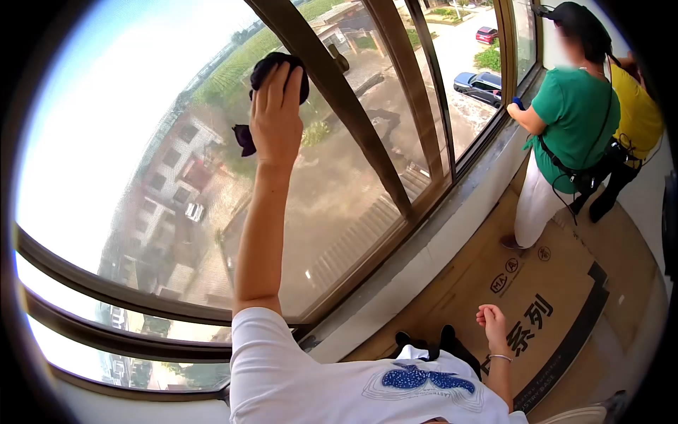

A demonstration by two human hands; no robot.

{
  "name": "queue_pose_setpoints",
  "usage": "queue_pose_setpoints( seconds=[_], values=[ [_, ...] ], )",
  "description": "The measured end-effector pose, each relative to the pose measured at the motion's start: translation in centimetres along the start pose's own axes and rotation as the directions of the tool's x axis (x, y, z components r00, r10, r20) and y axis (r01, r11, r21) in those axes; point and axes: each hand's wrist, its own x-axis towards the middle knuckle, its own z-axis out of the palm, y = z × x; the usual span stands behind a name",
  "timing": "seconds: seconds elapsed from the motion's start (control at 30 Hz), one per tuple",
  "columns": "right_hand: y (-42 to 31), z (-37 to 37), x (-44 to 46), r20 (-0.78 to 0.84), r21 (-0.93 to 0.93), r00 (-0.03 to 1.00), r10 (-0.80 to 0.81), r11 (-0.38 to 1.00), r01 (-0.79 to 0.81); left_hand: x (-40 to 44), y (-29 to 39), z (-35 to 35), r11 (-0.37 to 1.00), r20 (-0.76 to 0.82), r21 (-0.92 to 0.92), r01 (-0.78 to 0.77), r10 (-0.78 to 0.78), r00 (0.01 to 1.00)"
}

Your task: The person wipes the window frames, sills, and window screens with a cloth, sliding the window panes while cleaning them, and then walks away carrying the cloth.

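Note:
My left hand (277, 124) is raised high on a stretched arm, its fingers wrapped over a dark cloth (286, 67) that lies against the window pane (212, 233). A loose end of the cloth hangs out below the hand, left of the wrist. Close by on the right runs the brown window frame (339, 106), with a handle (339, 59) on it. Low beside my body, my right hand (492, 328) hangs in the air with its fingers curled in and nothing visible in them. A thin bracelet circles that wrist.
A sill (417, 283) runs below the windows. Flattened cardboard (558, 283) with printed characters covers the floor. At the far right, a person in a green top (575, 113) stands by the window holding something blue, beside another in yellow (639, 113).

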Motion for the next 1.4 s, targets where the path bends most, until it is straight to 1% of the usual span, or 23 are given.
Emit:
queue_pose_setpoints(
  seconds=[0.17,0.27,0.33,0.37,0.43,0.47,0.53,0.6,0.67,0.73,0.8,0.87,0.93,0.97,1.0,1.07,1.1,1.13,1.17,1.2,1.27,1.37,1.4],
  values=[
    [0.7,-0.5,-0.9,0.055,-0.033,0.998,-0.035,0.999,0.037,-13.3,9.7,2.0,0.96,0.302,-0.273,0.056,0.03,0.953],
    [2.3,-2.4,-1.4,0.026,-0.083,1.0,-0.006,0.997,0.008,-23.6,15.3,3.4,0.877,0.498,-0.455,0.153,0.109,0.861],
    [2.4,-3.4,-1.9,0.022,-0.1,1.0,0.008,0.995,-0.006,-29.8,18.2,2.8,0.774,0.734,-0.521,0.36,0.191,0.652],
    [2.2,-3.7,-2.0,0.033,-0.113,0.999,0.008,0.994,-0.004,-32.4,19.4,1.9,0.762,0.737,-0.531,0.37,0.201,0.645],
    [1.5,-3.9,-2.3,0.04,-0.116,0.999,0.036,0.993,-0.031,-35.9,20.9,-0.5,0.59,0.956,-0.22,0.777,-0.026,0.291],
    [0.9,-3.7,-2.3,0.058,-0.11,0.997,0.049,0.993,-0.042,-35.6,20.9,-1.7,0.584,0.959,-0.212,0.784,-0.032,0.283],
    [-0.1,-2.4,-1.9,0.13,-0.126,0.99,0.059,0.991,-0.042,-35.3,20.0,-4.6,0.37,0.971,0.004,0.929,-0.223,0.084],
    [-1.6,0.1,-1.0,0.226,-0.101,0.972,0.064,0.994,-0.042,-35.2,18.5,-6.9,0.285,0.967,-0.026,0.958,-0.237,0.096],
    [-3.4,4.0,-0.9,0.354,-0.078,0.934,0.043,0.997,-0.016,-32.4,17.1,-10.1,0.221,0.934,-0.135,0.966,-0.298,0.198],
    [-5.2,8.7,-0.9,0.498,-0.03,0.867,0.001,0.999,0.016,-30.8,16.4,-12.8,0.228,0.93,-0.145,0.963,-0.301,0.211],
    [-6.8,13.9,-2.1,0.608,0.013,0.793,-0.045,0.999,0.047,-29.7,16.1,-15.6,0.221,0.881,-0.257,0.941,-0.346,0.322],
    [-7.6,19.2,-4.8,0.685,0.074,0.722,-0.099,0.995,0.067,-29.7,15.8,-18.8,0.188,0.904,-0.249,0.95,-0.307,0.298],
    [-7.3,23.4,-7.3,0.715,0.121,0.688,-0.125,0.991,0.054,-30.6,15.3,-21.4,-0.081,0.903,-0.408,0.909,-0.18,0.389],
    [-6.4,25.2,-8.3,0.713,0.122,0.684,-0.156,0.988,0.098,-30.8,14.4,-23.3,-0.058,0.912,-0.407,0.912,-0.08,0.402],
    [-5.4,26.7,-9.2,0.71,0.124,0.679,-0.187,0.982,0.141,-31.4,13.2,-24.9,-0.064,0.913,-0.406,0.912,-0.077,0.401],
    [-3.4,28.6,-10.5,0.699,0.146,0.694,-0.172,0.985,0.097,-32.9,10.2,-27.5,-0.052,0.966,-0.254,0.966,-0.064,0.25],
    [-2.4,29.1,-11.0,0.713,0.152,0.696,-0.092,0.988,-0.026,-33.1,8.7,-28.8,0.009,0.941,-0.283,0.959,-0.191,0.279],
    [-1.6,29.4,-11.6,0.724,0.157,0.689,-0.011,0.976,-0.15,-33.8,7.0,-29.6,0.229,0.844,-0.376,0.898,-0.314,0.434],
    [-1.1,29.4,-12.3,0.694,0.081,0.719,0.042,0.987,-0.136,-34.7,5.1,-30.4,0.459,0.741,-0.347,0.818,-0.401,0.539],
    [-0.3,29.4,-12.3,0.69,0.076,0.723,0.038,0.989,-0.125,-35.2,3.5,-31.4,0.488,0.677,-0.291,0.823,-0.502,0.538],
    [1.7,29.1,-11.6,0.561,-0.008,0.827,0.04,0.999,-0.042,-35.8,0.1,-33.1,0.521,0.445,-0.215,0.826,-0.7,0.558],
    [-0.9,27.9,-9.7,0.541,-0.103,0.841,0.002,0.993,0.063,-36.3,-5.2,-34.8,0.66,0.099,0.006,0.751,-0.748,0.656],
    [-2.9,27.8,-8.4,0.558,-0.105,0.83,0.008,0.993,0.061,-36.6,-6.8,-35.2,0.674,0.063,0.09,0.733,-0.739,0.671]
  ],
)
